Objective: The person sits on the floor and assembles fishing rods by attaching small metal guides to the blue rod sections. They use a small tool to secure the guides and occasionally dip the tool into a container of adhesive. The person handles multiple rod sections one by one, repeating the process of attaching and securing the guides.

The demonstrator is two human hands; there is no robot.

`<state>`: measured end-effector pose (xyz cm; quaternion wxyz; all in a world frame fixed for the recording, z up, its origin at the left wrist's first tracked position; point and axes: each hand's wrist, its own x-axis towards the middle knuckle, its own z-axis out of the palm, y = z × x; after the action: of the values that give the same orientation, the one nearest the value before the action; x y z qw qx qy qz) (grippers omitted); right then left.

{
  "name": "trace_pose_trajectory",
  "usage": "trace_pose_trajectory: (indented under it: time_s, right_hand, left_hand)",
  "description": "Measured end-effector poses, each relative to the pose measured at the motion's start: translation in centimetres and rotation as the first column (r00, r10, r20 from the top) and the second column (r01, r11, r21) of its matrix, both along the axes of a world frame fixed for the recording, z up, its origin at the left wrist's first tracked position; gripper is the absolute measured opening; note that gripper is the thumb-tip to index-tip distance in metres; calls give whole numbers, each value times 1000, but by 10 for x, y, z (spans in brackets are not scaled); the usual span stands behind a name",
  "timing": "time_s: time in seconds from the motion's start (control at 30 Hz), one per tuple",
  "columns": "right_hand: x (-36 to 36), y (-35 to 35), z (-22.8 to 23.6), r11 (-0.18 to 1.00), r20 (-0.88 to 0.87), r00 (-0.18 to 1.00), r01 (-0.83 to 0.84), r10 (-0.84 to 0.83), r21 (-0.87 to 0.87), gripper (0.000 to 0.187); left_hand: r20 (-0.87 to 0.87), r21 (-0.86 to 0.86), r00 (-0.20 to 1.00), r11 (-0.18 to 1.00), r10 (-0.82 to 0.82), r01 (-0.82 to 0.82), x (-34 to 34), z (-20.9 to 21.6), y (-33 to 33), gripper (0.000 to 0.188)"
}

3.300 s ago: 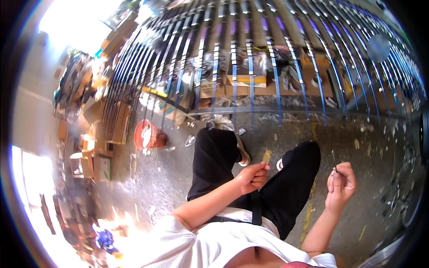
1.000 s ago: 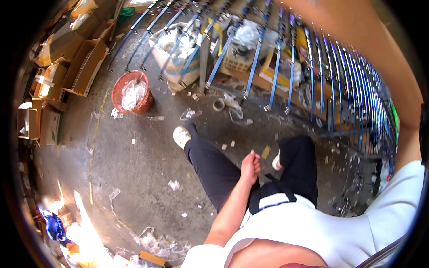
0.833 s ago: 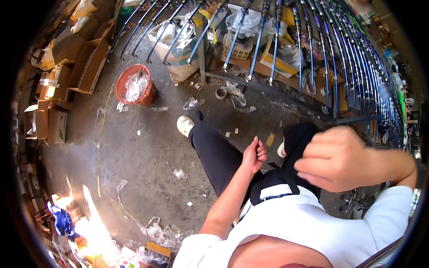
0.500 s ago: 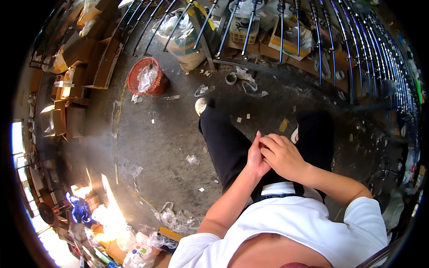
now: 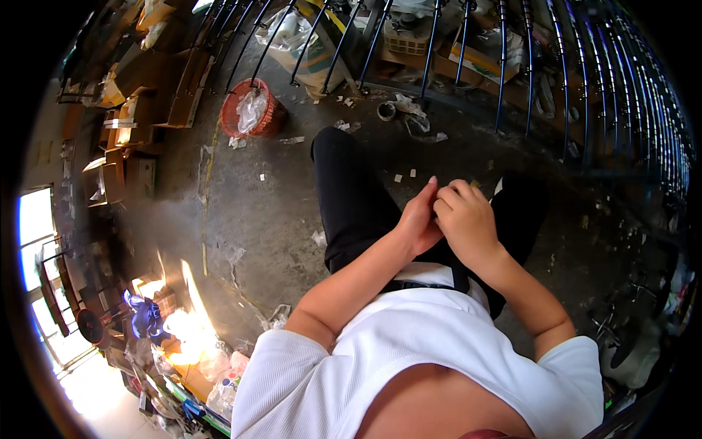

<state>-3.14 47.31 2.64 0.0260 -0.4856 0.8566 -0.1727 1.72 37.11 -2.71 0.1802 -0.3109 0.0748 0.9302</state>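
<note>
I look down at my own body: a white shirt, black trousers (image 5: pixel 351 197) and the concrete floor. My left hand (image 5: pixel 417 219) and my right hand (image 5: pixel 466 219) meet in front of my waist, touching each other. The left hand's fingers lie straight and close together. The right hand's fingers curl against the left fingertips. Whether anything small sits between them is hidden by the fingers.
A red basket (image 5: pixel 252 113) with white waste stands on the floor ahead to the left. Blue metal bars (image 5: pixel 504 66) run across the top, with boxes and a white sack (image 5: pixel 307 51) behind them. Cardboard boxes (image 5: pixel 131 124) line the left; bottles and litter (image 5: pixel 219 373) lie lower left.
My right hand came down from beside my head and joined the left hand at my waist. The view tipped further down and to the left.
</note>
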Motion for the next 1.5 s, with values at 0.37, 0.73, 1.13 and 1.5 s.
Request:
trace_pose_trajectory:
  time_s: [0.37, 0.73, 1.13, 1.5]
  right_hand:
    - [36, 22, 18, 945, 46, 985, 174, -168, -277, 16]
    - [67, 12, 4, 955, 122, 977, 198, -174, -221, 18]
    - [31, -62, -14, 998, 240, 969, -55, 62, -37, 22]
    - [-34, -200, -77, 927, 915, -168, -17, 366, -374, 41]
  left_hand:
    - [-249, -86, 962, 992, -115, 96, 16, 11, 4, 29]
    - [-78, -91, 994, 994, -72, 65, 50, 5, 1, 27]
    - [33, 106, 988, 983, 149, -151, 45, -24, -50, 27]
    - [134, 171, 982, 973, 130, -152, 49, -79, -71, 29]
